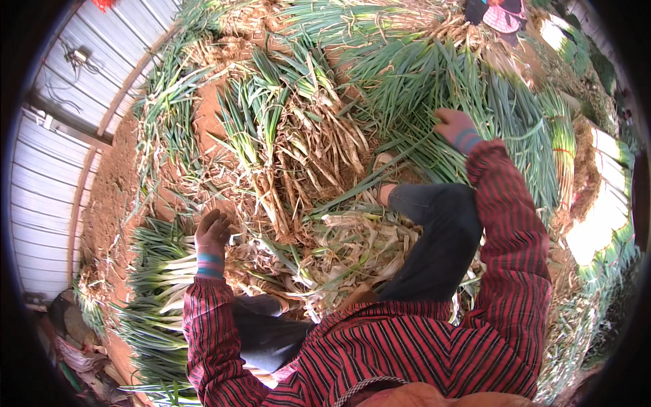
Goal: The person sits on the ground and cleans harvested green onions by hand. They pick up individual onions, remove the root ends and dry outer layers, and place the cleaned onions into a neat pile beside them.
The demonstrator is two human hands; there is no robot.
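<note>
My left hand (212,234), in a soiled glove with a blue-banded cuff, hovers at the left beside a row of cleaned scallions (175,285) with white stems. Its fingers are slightly bent, with nothing visible in them. My right hand (456,128), also gloved, is reached out over the green leaves of a large scallion heap (417,76). Whether its curled fingers hold any leaves cannot be made out. Between my legs lies a pile of stripped leaves and dry skins (356,249). Ahead of it are unpeeled scallions (325,137) with brown, earthy stems.
Tied scallion bundles (563,157) stand at the right, near sunlit patches. A corrugated metal wall (51,203) bounds the left. Another person (501,18) is partly visible at the top right. My shoe (382,165) rests near the unpeeled scallions. Bare reddish soil (208,117) shows between heaps.
</note>
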